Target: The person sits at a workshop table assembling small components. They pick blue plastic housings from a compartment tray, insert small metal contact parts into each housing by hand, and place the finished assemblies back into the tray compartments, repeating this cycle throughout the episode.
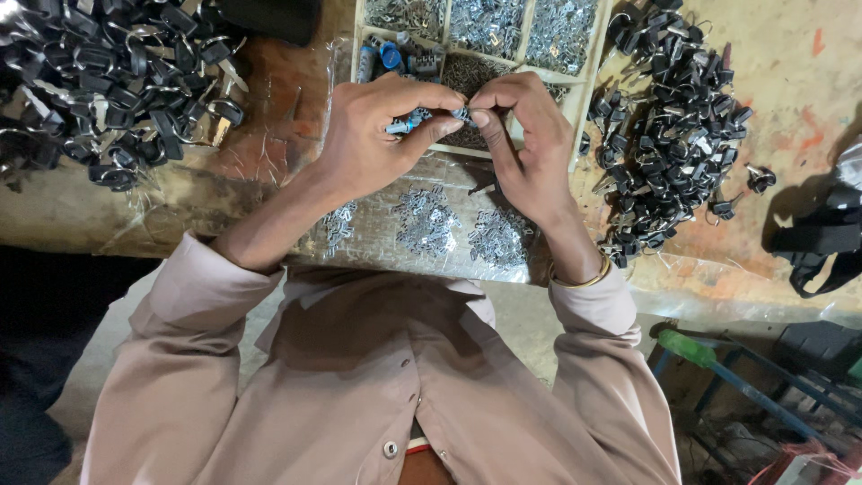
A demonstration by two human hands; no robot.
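My left hand (373,135) and my right hand (525,144) meet over the bench, fingertips pinched together on a small metal lock part (460,114). A small blue-tipped cylinder (401,126) sticks out from my left hand's fingers. Below the hands, three little heaps of small silvery metal pieces (426,220) lie on the clear plastic sheet (377,247) over the bench. A gold bangle sits on my right wrist.
A divided white tray (593,67) with silvery parts and dark springs stands behind the hands. Piles of black-headed keys lie at the left (117,81) and right (669,135). A black bag (822,238) rests at the far right. Below the bench edge are blue metal bars (745,377).
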